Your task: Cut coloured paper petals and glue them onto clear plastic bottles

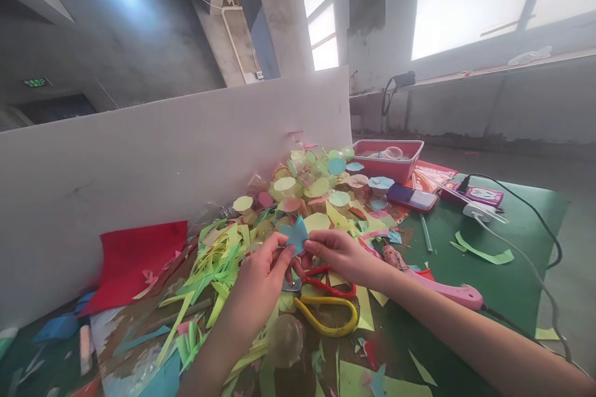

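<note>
Blue ppr btwn L/R fingertips

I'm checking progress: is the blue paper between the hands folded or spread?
Apparently folded: the blue paper narrows to a peak between left hand and right hand.

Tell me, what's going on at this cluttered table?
A person's left hand and right hand together pinch a small piece of blue paper. Just below them are red-and-yellow-handled scissors. Yellow-green paper strips are heaped to the left, and colored paper discs sit farther back.
</note>
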`<action>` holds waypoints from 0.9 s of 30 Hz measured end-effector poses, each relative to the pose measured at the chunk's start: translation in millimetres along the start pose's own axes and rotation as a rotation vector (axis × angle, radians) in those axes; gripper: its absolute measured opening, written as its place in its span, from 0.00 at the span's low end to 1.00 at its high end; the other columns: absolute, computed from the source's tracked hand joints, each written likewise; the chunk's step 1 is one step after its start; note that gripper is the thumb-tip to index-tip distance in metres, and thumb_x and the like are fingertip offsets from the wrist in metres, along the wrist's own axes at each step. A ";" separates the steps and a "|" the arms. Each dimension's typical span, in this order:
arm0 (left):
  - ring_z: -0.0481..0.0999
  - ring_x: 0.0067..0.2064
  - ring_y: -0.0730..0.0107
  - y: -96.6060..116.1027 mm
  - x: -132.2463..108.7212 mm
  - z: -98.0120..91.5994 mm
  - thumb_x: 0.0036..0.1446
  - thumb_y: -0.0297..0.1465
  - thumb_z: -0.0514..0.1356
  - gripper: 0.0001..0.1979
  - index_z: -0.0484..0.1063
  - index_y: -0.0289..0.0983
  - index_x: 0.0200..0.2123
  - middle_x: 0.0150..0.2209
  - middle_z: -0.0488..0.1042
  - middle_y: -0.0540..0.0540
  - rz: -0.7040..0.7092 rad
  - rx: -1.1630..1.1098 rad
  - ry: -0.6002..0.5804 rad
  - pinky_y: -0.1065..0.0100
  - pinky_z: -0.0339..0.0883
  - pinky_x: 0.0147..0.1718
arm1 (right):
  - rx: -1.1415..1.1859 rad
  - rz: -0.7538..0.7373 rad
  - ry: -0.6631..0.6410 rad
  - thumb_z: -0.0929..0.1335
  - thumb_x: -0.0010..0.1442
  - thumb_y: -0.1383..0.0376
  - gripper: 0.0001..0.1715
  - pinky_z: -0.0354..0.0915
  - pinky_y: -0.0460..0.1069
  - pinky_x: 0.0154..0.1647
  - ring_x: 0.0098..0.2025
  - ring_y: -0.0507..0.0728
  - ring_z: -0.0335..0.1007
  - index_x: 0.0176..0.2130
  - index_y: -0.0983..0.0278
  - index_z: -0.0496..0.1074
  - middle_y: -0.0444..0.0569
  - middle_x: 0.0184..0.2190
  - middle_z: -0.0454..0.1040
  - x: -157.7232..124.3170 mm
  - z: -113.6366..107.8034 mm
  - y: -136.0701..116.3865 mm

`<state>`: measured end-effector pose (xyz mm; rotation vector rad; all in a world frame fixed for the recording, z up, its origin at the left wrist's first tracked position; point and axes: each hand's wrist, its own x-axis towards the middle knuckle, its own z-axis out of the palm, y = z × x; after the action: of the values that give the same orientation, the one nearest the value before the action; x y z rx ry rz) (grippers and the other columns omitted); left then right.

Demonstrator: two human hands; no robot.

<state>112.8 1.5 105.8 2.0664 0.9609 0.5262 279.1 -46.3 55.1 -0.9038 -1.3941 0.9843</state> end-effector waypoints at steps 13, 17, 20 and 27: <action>0.70 0.32 0.65 4.3 -1.0 -14.5 0.52 0.45 0.56 0.15 0.74 0.41 0.33 0.32 0.76 0.49 -0.065 0.156 0.124 0.69 0.62 0.31 | -0.283 0.072 0.118 0.62 0.64 0.53 0.19 0.61 0.46 0.30 0.28 0.52 0.64 0.29 0.63 0.69 0.44 0.26 0.71 -0.7 2.1 -4.4; 0.74 0.35 0.61 -1.0 2.0 -28.2 0.48 0.46 0.59 0.18 0.76 0.41 0.36 0.33 0.78 0.48 -0.102 0.112 0.224 0.67 0.65 0.34 | -0.896 0.098 0.100 0.67 0.61 0.57 0.11 0.59 0.46 0.29 0.29 0.54 0.67 0.32 0.62 0.71 0.45 0.27 0.73 -6.2 4.9 -1.4; 0.73 0.30 0.64 -4.5 4.0 -38.0 0.45 0.47 0.60 0.20 0.77 0.42 0.36 0.33 0.78 0.48 -0.116 0.102 0.322 0.68 0.65 0.30 | -1.248 0.127 -0.154 0.71 0.56 0.54 0.16 0.63 0.50 0.34 0.36 0.61 0.72 0.36 0.66 0.74 0.53 0.33 0.75 -13.6 12.8 6.7; 0.63 0.21 0.71 -13.1 7.0 -40.9 0.44 0.50 0.62 0.22 0.77 0.41 0.37 0.20 0.68 0.52 -0.117 0.010 0.383 0.74 0.52 0.17 | -1.431 0.243 -0.326 0.72 0.57 0.57 0.24 0.68 0.53 0.40 0.44 0.65 0.72 0.46 0.73 0.73 0.62 0.42 0.74 -15.4 25.7 22.6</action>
<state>85.4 31.9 120.6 1.9402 1.2970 0.8756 253.9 -54.2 28.5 -2.0218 -2.3126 0.1281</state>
